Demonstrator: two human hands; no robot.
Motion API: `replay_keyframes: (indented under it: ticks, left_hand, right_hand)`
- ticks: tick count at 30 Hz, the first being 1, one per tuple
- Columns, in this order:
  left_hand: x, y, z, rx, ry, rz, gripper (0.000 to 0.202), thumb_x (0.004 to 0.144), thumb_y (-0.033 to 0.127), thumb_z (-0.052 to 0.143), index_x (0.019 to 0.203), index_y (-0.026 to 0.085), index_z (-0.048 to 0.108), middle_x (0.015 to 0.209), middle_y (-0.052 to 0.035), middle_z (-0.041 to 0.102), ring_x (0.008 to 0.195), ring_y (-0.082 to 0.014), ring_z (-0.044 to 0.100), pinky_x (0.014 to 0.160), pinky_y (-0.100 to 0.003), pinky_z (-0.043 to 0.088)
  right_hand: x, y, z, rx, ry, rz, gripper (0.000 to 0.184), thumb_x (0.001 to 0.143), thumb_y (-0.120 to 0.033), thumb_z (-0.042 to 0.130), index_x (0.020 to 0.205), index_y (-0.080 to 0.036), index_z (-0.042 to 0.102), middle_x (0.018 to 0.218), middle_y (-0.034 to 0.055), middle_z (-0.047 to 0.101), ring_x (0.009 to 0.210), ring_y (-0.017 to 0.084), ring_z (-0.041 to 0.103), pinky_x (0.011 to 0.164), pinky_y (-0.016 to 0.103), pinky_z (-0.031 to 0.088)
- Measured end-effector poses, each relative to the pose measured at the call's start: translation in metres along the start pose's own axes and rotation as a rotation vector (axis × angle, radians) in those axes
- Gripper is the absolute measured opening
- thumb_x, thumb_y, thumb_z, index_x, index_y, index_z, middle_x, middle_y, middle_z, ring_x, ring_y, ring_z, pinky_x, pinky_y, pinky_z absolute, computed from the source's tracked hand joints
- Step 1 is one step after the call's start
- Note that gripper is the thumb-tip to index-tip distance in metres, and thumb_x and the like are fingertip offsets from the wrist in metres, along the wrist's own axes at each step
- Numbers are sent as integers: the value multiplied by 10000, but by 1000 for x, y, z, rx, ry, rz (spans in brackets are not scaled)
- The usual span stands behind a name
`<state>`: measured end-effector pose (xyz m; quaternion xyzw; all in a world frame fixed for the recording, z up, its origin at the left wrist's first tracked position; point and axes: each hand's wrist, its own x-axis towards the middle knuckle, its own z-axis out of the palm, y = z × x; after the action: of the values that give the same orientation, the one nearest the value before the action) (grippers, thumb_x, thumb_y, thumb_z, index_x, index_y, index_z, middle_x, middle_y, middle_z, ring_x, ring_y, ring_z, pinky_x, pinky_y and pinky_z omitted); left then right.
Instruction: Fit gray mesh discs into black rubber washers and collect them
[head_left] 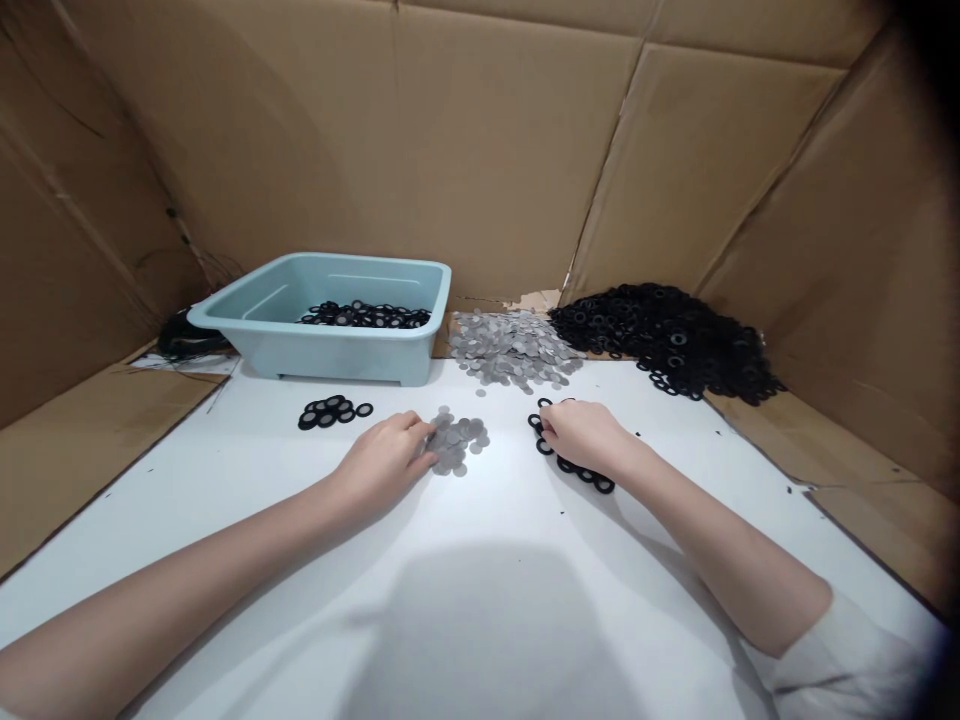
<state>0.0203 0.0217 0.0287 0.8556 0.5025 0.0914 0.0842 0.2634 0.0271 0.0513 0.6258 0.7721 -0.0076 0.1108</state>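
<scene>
My left hand (386, 450) rests at the left side of a small heap of thin grey discs (454, 442), with thumb and forefinger apart and their tips touching the discs. On the right, my right hand (585, 435) is bent down over a small group of black rings (587, 474), its fingers curled together. Whatever lies between those fingertips is hidden by the hand. To the left of my left hand lies a small cluster of black rings with grey discs inside them (328, 410).
A light blue plastic basin (337, 355) at the back left holds many ringed discs. Behind my hands are a large heap of grey discs (514, 345) and a bigger mound of black rings (667, 335). Cardboard walls (480, 140) surround the white tabletop (480, 520).
</scene>
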Motion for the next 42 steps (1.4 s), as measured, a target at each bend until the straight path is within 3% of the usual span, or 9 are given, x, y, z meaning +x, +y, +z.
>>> replay_keyframes:
  ticks: [9,17,21,27,34,42]
  left_hand:
    - [4,4,15,8,86,33,278,847,220,390,968,166,634,883,-71,622,838,-229,583,693,-323,443]
    - [7,-2,22,-48,184,28,243,842,216,401,886,186,637,853,-44,615,795,-195,582,660,-287,427]
    - [9,-5,23,-182,266,19,239,855,244,390,874,178,619,874,-42,598,756,-166,570,654,-265,422]
    - [10,-4,21,-362,283,-3,232,837,217,414,853,178,642,800,-35,623,688,-147,564,620,-244,419]
    - [8,-1,22,-453,286,-72,169,802,236,476,832,181,633,748,-13,658,651,-143,575,603,-235,419]
    - [8,1,20,-500,284,-107,98,778,232,496,722,177,554,631,15,609,573,-123,538,546,-213,406]
  right_hand:
    - [-3,-6,-1,69,98,11,227,852,-199,305,986,-110,465,725,112,620,662,249,587,512,275,280]
    - [2,-18,12,370,164,-136,152,881,-240,238,866,-159,365,673,60,548,539,159,461,499,260,243]
    - [5,-21,21,523,199,-178,117,870,-239,242,809,-182,325,708,48,524,580,147,459,518,247,272]
    - [6,-25,30,649,193,-207,139,872,-258,245,780,-197,329,699,27,507,599,144,458,541,249,297]
    - [16,-28,41,883,333,-130,214,890,-289,244,730,-201,354,731,38,544,673,156,500,622,274,351]
    - [27,-41,55,1182,441,-80,170,875,-316,313,756,-204,361,903,72,580,917,184,536,775,323,380]
